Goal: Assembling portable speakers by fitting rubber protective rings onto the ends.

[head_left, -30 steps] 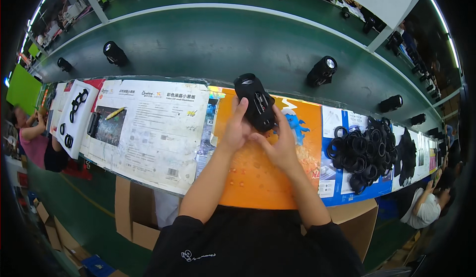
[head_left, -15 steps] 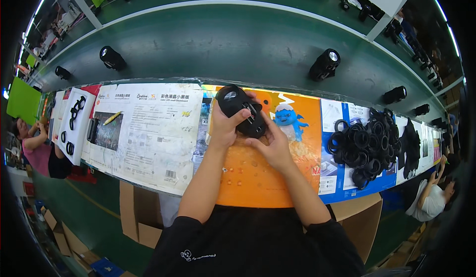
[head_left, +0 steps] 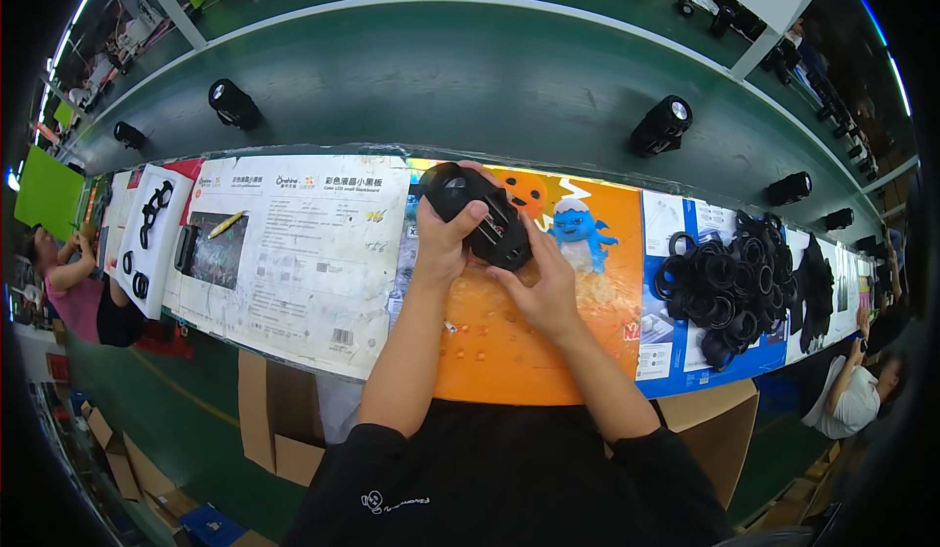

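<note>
Over the orange mat (head_left: pixel 587 351) I hold a black, rounded cylindrical device, apparently a portable speaker (head_left: pixel 456 192), tilted between both hands. My left hand (head_left: pixel 446 238) grips its left side, thumb lying across the casing. Around the lower right side curls my right hand (head_left: pixel 544 287), its thumb pressed near the bottom end. A recessed panel with small fittings shows on the side facing me; its details are too small to make out. My fingers hide the far side.
Several similar black speakers (head_left: pixel 662 126) stand on the green conveyor (head_left: pixel 441 77) beyond the bench. A heap of black rings (head_left: pixel 725 283) lies on the right. Leftward are a yellow pen (head_left: pixel 226 225) and a white tray (head_left: pixel 147 287) holding black parts. People sit at both sides.
The speaker has turned in my hands, so its shiny silver end no longer shows. Both hands keep their grip. The whole view has shifted slightly.
</note>
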Demonstrator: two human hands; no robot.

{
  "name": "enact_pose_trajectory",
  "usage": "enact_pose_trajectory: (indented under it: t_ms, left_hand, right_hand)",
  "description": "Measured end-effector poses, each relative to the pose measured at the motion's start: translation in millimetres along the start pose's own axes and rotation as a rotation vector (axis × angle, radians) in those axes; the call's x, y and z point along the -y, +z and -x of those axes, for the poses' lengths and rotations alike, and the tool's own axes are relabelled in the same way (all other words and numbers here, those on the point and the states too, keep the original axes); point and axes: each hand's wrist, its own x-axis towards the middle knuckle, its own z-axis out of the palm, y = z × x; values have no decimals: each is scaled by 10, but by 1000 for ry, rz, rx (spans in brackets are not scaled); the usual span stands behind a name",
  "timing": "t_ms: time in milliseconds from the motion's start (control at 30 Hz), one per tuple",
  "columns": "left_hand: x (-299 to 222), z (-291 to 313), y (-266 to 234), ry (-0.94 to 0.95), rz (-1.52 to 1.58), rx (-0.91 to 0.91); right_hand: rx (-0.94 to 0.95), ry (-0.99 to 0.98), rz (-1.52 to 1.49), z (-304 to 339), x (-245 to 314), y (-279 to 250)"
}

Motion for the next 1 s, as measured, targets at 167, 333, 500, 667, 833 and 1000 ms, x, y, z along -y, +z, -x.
enact_pose_trajectory:
  t_ms: [167, 333, 500, 667, 833, 1000]
  left_hand:
    - [-31, -29, -98, -95, 124, 158]
    - [17, -29, -110, -136, 155, 164]
    - [105, -23, -10, -83, 69, 98]
    - [100, 7, -18, -102, 56, 86]
    - [118, 22, -36, -133, 66, 149]
    - [109, 52, -34, -156, 81, 159]
  right_hand:
    - [-1, -87, -14, 44, -66, 6]
    - [52, 10, -167, 83, -187, 29]
    - [8, 21, -193, 84, -175, 46]
    - [0, 1, -147, 80, -192, 62]
    - [6, 9, -253, 89, -250, 56]
    - [41, 17, -279, 70, -250, 46]
